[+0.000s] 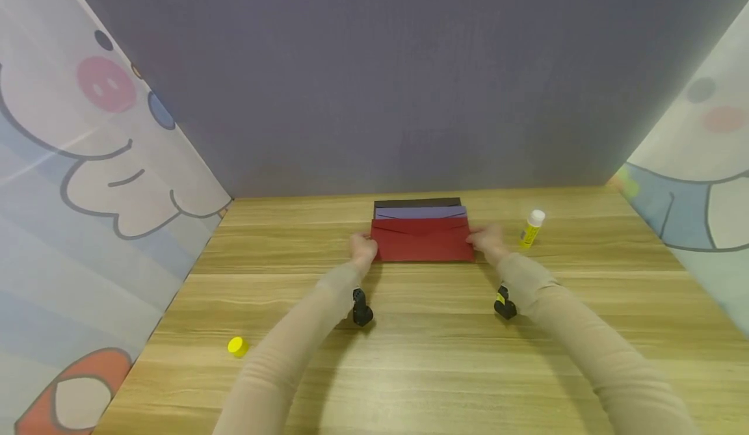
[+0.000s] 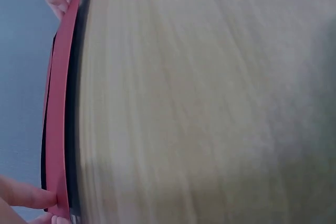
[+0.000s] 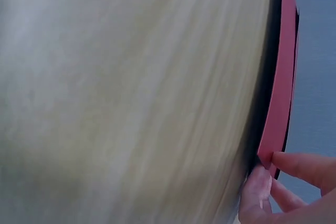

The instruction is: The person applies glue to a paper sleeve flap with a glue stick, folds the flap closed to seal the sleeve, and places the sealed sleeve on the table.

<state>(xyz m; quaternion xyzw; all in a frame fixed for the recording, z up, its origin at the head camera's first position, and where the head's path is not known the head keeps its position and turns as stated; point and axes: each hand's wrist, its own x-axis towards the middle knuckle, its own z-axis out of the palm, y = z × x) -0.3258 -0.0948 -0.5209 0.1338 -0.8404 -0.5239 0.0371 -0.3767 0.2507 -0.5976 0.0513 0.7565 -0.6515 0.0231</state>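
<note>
A red envelope lies in front, overlapping a purple envelope and a black envelope whose top strips show behind it. My left hand pinches the red envelope's left end; in the left wrist view, fingers sit on that end. At the opposite end my right hand pinches the right corner, with thumb and finger on either side of the red paper in the right wrist view. How far the lower envelopes extend under the red one is hidden.
A glue stick with a white end stands or leans right of my right hand. Toward the front left lies a small yellow cap. A grey wall borders the wooden table at the back, and cartoon-print curtains flank both sides.
</note>
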